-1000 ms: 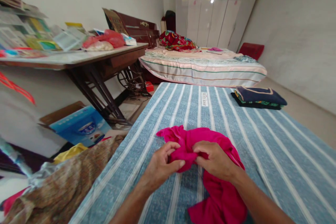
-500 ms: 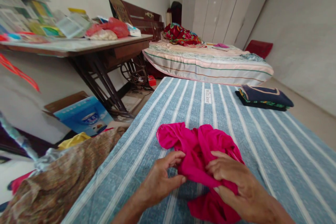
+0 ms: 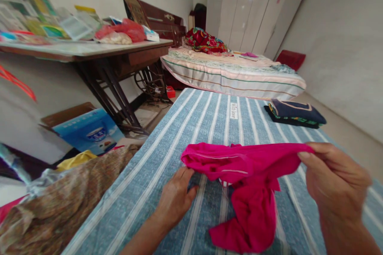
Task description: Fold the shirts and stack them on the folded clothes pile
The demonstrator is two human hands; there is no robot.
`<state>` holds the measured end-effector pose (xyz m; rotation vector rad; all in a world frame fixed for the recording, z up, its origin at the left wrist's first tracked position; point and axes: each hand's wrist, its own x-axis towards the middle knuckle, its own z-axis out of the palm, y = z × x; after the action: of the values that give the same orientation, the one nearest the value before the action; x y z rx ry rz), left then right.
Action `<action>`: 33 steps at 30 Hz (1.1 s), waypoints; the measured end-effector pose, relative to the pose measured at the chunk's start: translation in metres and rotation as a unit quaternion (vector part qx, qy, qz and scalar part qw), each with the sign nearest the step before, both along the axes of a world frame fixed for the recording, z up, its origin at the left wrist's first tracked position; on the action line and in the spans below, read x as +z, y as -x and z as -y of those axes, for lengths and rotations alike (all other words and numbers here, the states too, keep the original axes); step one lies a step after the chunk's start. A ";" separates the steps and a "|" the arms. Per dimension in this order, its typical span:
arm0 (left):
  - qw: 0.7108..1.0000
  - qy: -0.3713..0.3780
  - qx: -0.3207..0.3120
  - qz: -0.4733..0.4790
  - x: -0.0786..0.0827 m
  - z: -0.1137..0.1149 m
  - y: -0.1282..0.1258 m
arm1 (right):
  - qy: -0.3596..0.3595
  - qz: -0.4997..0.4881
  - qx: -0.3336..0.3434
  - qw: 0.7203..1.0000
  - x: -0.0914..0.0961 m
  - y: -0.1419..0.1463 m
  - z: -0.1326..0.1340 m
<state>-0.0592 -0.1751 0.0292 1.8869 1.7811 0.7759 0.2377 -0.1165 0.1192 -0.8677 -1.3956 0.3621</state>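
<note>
**While our right hand (image 3: 336,181) pinches one end, the pink garment (image 3: 254,193) spans the stripes**

As we look down, the garment sits in front of us on a blue-and-white striped cloth (image 3: 152,167), between our two hands. Our right hand grips its right end between thumb and fingers, and the fabric there runs out in a taut, narrowing band. Our left hand (image 3: 176,195) is at the other end — thumb spread away from the fingers, fingertips at the lower edge of the fabric; whether they press on it we cannot tell. Two pale lines show along the upper part, while the rest hangs down toward us and lies rumpled on the stripes.

Beyond the garment we see a "With love" label (image 3: 233,110) on the cloth, and near the far right corner a stack of folded clothes (image 3: 295,113), dark blue on top. On our left, a brown patterned fabric (image 3: 60,203) lies heaped below a blue box (image 3: 89,131). Above the box stands a table (image 3: 101,50) bearing a red plastic bag (image 3: 130,30) — and farther off, a bed (image 3: 233,73) with a red floral blanket (image 3: 206,41).
</note>
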 end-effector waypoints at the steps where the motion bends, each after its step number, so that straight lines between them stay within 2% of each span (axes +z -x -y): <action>1: 1.000 -0.011 0.008 -0.017 -0.001 -0.002 0.000 | -0.010 -0.022 0.006 1.000 0.003 0.001 -0.003; 3: 0.998 -0.014 0.027 -0.050 -0.003 -0.005 -0.002 | -0.028 -0.057 0.005 0.998 0.008 0.001 -0.008; 7: 0.995 -0.008 0.043 -0.088 -0.006 -0.019 -0.005 | -0.069 -0.078 -0.039 0.994 0.018 0.000 -0.018; 11: 0.993 -0.051 0.046 -0.093 -0.004 -0.044 -0.007 | -0.100 -0.094 -0.063 0.988 0.027 -0.005 -0.032; 14: 0.989 -0.069 0.062 -0.111 0.005 -0.064 -0.007 | -0.067 -0.084 -0.082 0.991 0.027 -0.014 -0.047; 18: 0.985 -0.050 0.031 -0.161 0.018 -0.086 -0.009 | -0.033 -0.059 -0.120 0.990 0.020 -0.028 -0.066; 21: 0.980 -0.029 0.017 -0.194 0.020 -0.097 -0.009 | -0.010 -0.056 -0.118 0.991 0.015 -0.034 -0.073; 24: 0.979 -0.037 0.052 -0.196 0.017 -0.102 -0.010 | 0.035 -0.103 -0.098 0.989 0.016 -0.033 -0.074; 26: 0.982 -0.061 0.088 -0.153 0.020 -0.097 -0.014 | 0.078 -0.156 -0.069 0.982 0.019 -0.027 -0.069; 28: 0.993 -0.054 0.097 -0.047 0.027 -0.085 -0.020 | 0.126 -0.196 -0.018 0.972 0.023 -0.017 -0.057; 30: 0.992 0.030 0.049 0.112 0.039 -0.065 -0.027 | 0.176 -0.189 0.051 0.965 0.028 0.000 -0.038; 31: 0.975 0.099 0.001 0.201 0.045 -0.052 -0.029 | 0.196 -0.169 0.090 0.962 0.028 0.012 -0.025; 32: 0.941 0.167 -0.054 0.288 0.050 -0.038 -0.031 | 0.217 -0.138 0.135 0.957 0.028 0.025 -0.013; 33: 0.895 0.228 -0.109 0.368 0.053 -0.023 -0.032 | 0.240 -0.095 0.188 0.948 0.026 0.040 0.001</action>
<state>-0.0274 -0.1517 0.0821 1.2137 1.1185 0.7623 0.1973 -0.1172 0.1449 -0.9225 -1.3072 1.0860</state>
